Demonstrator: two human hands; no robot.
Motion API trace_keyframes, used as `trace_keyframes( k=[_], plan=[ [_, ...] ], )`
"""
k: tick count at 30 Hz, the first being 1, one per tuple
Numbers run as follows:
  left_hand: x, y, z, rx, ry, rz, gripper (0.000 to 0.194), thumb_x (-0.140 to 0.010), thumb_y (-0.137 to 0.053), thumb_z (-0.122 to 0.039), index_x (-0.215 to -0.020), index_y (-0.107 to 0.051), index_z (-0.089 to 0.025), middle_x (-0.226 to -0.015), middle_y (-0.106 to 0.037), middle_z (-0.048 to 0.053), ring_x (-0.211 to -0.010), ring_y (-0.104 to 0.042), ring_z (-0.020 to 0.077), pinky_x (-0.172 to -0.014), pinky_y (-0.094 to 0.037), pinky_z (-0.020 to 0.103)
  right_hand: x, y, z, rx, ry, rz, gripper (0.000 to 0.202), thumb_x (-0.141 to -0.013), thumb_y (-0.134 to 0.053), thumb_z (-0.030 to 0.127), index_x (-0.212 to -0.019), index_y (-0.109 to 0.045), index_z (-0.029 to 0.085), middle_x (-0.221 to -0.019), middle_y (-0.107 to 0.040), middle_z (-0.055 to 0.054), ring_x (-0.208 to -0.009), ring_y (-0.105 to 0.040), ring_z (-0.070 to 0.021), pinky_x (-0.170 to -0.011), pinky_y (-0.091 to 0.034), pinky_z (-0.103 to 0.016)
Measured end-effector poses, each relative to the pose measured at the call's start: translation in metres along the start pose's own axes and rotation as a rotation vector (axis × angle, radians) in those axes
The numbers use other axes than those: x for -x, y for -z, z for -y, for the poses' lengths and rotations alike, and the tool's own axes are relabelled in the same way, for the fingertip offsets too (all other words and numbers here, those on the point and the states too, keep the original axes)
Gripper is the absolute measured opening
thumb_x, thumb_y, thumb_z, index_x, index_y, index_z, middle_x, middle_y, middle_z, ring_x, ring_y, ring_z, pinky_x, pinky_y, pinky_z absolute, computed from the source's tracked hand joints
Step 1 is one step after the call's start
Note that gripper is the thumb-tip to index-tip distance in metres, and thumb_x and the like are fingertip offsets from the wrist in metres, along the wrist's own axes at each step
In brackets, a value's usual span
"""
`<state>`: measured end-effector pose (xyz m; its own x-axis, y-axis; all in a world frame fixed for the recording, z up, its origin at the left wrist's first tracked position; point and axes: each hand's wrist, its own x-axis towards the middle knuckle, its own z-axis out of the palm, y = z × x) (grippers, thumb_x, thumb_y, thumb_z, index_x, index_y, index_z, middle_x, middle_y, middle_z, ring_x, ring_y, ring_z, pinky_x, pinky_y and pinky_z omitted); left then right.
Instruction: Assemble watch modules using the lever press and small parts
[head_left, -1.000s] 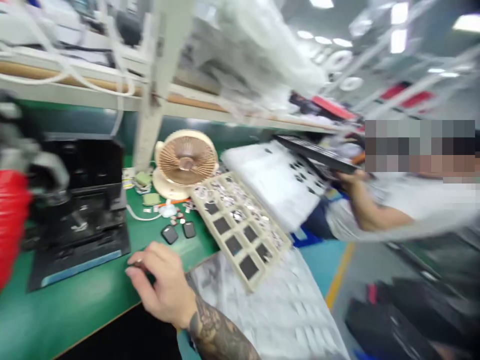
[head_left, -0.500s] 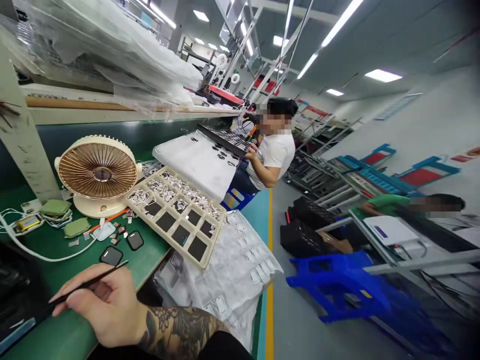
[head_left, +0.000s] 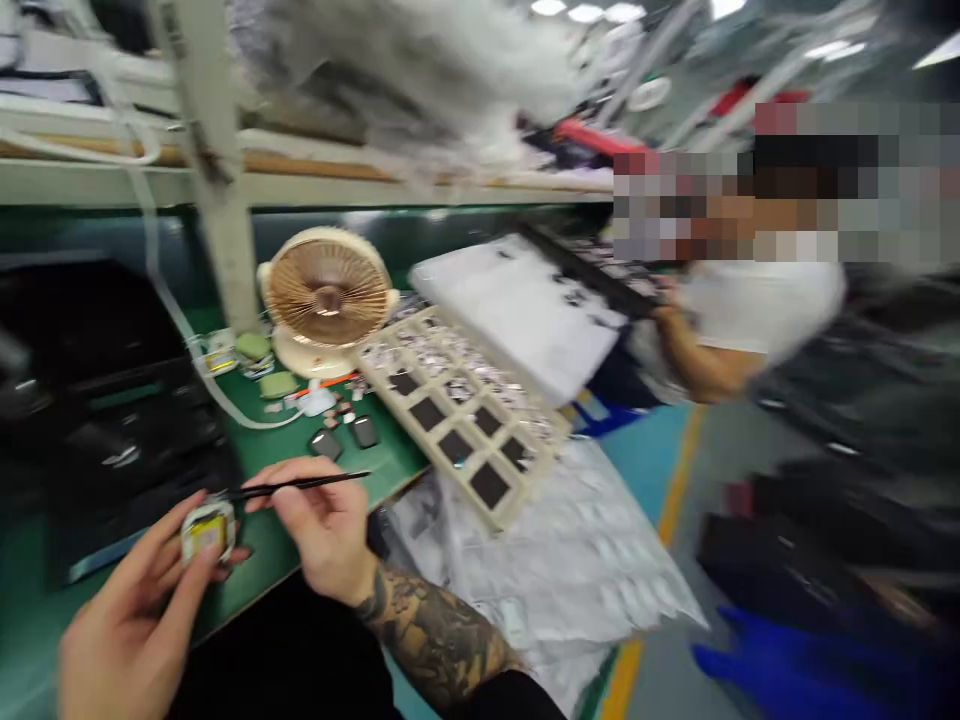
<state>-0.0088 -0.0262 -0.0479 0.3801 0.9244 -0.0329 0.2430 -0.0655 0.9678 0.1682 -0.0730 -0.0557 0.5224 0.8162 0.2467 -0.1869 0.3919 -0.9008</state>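
My left hand (head_left: 146, 590) grips a small device housing (head_left: 208, 532) with a pale rim and a yellow, battery-like block inside. Black tweezers (head_left: 300, 483) are pinched in my right hand (head_left: 322, 525), their near end close to the housing's upper edge. Two small dark rounded covers lie on the green bench beyond my right hand; one is the dark cover (head_left: 364, 431). Near them are small loose parts and a greenish pad (head_left: 278, 386). Motion blur hides the fine detail inside the housing.
A cream fan (head_left: 328, 290) stands behind the small parts. To its right, a compartment tray (head_left: 495, 520) of small parts overhangs wrapped white sheets (head_left: 585, 560). A black tray (head_left: 67, 400) lies at left. A co-worker (head_left: 742, 310) in a white shirt holds another tray at right.
The view has swung left. My left hand has come into sight holding the housing. My right hand, with the tweezers, is now beside it.
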Motion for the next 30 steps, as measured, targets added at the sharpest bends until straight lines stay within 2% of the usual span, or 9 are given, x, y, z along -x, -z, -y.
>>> trace_keyframes(
  k=[1, 2, 3, 6, 11, 15, 20, 26, 30],
  plan=[
    [0.004, -0.002, -0.003, 0.064, 0.073, -0.010, 0.053, -0.095, -0.085, -0.060, -0.147, -0.075, -0.050, -0.119, -0.090, -0.003, -0.096, -0.090, 0.0344, -0.089, -0.080, 0.049, 0.002, 0.001, 0.003, 0.019, 0.046, 0.024, 0.029, -0.107, -0.078, 0.050, -0.111, -0.081, 0.022, -0.109, -0.086, -0.010, -0.084, -0.082, -0.0188, -0.084, -0.070, -0.035],
    [0.005, -0.004, -0.006, 0.140, 0.099, -0.004, 0.053, -0.098, -0.085, -0.056, -0.147, -0.075, -0.041, -0.123, -0.090, 0.002, -0.098, -0.090, 0.0337, -0.090, -0.079, 0.047, 0.003, 0.002, 0.005, 0.045, 0.089, 0.039, 0.021, -0.109, -0.076, 0.042, -0.112, -0.081, 0.023, -0.111, -0.086, -0.010, -0.086, -0.083, -0.0185, -0.087, -0.071, -0.036],
    [0.003, -0.005, -0.009, 0.194, 0.100, 0.007, 0.053, -0.099, -0.086, -0.054, -0.146, -0.075, -0.033, -0.123, -0.089, 0.006, -0.095, -0.090, 0.0329, -0.085, -0.079, 0.044, 0.002, 0.003, 0.006, 0.078, 0.124, 0.052, 0.015, -0.110, -0.074, 0.036, -0.113, -0.081, 0.023, -0.110, -0.086, -0.009, -0.089, -0.083, -0.0186, -0.089, -0.071, -0.037],
    [-0.007, -0.006, -0.013, 0.278, 0.076, 0.033, 0.051, -0.104, -0.084, -0.047, -0.147, -0.072, -0.023, -0.121, -0.089, 0.011, -0.095, -0.089, 0.0286, -0.084, -0.076, 0.037, -0.002, 0.006, 0.002, 0.199, 0.161, 0.076, 0.012, -0.110, -0.071, 0.027, -0.114, -0.082, 0.023, -0.108, -0.085, -0.010, -0.096, -0.084, -0.0220, -0.089, -0.073, -0.040],
    [-0.006, -0.004, -0.012, 0.315, 0.057, 0.048, 0.049, -0.106, -0.083, -0.041, -0.150, -0.071, -0.022, -0.124, -0.088, 0.011, -0.094, -0.088, 0.0245, -0.091, -0.074, 0.035, 0.001, 0.006, 0.000, 0.309, 0.176, 0.139, 0.014, -0.111, -0.069, 0.026, -0.117, -0.081, 0.023, -0.110, -0.085, -0.011, -0.098, -0.085, -0.0240, -0.083, -0.073, -0.040],
    [-0.003, -0.003, -0.007, 0.298, 0.041, 0.058, 0.048, -0.107, -0.081, -0.039, -0.152, -0.071, -0.024, -0.126, -0.088, 0.009, -0.095, -0.089, 0.0246, -0.094, -0.074, 0.036, -0.001, 0.005, 0.002, 0.305, 0.177, 0.144, 0.016, -0.111, -0.069, 0.021, -0.119, -0.081, 0.025, -0.113, -0.085, -0.010, -0.101, -0.084, -0.0223, -0.087, -0.073, -0.038],
    [-0.002, 0.000, -0.003, 0.280, 0.000, 0.105, 0.047, -0.109, -0.079, -0.040, -0.154, -0.074, -0.025, -0.120, -0.089, 0.008, -0.092, -0.088, 0.0253, -0.091, -0.074, 0.037, -0.005, 0.004, 0.007, 0.264, 0.047, 0.176, 0.010, -0.111, -0.071, 0.026, -0.115, -0.079, 0.022, -0.108, -0.085, -0.009, -0.083, -0.083, -0.0184, -0.079, -0.072, -0.034],
    [-0.003, -0.002, -0.004, 0.284, 0.040, 0.048, 0.050, -0.108, -0.080, -0.040, -0.155, -0.072, -0.025, -0.125, -0.088, 0.009, -0.095, -0.089, 0.0267, -0.094, -0.075, 0.038, -0.005, 0.006, -0.001, 0.248, 0.168, 0.050, 0.011, -0.109, -0.075, 0.031, -0.116, -0.080, 0.025, -0.093, -0.078, -0.004, -0.074, -0.077, -0.0168, -0.071, -0.065, -0.033],
    [0.005, -0.002, -0.004, 0.233, 0.057, 0.048, 0.050, -0.107, -0.082, -0.045, -0.153, -0.073, -0.029, -0.129, -0.088, 0.007, -0.097, -0.090, 0.0275, -0.094, -0.076, 0.037, -0.002, 0.004, 0.002, 0.289, 0.128, 0.005, 0.016, -0.111, -0.071, 0.036, -0.120, -0.078, 0.025, -0.091, -0.077, -0.003, -0.078, -0.075, -0.0160, -0.073, -0.063, -0.031]
  ],
)
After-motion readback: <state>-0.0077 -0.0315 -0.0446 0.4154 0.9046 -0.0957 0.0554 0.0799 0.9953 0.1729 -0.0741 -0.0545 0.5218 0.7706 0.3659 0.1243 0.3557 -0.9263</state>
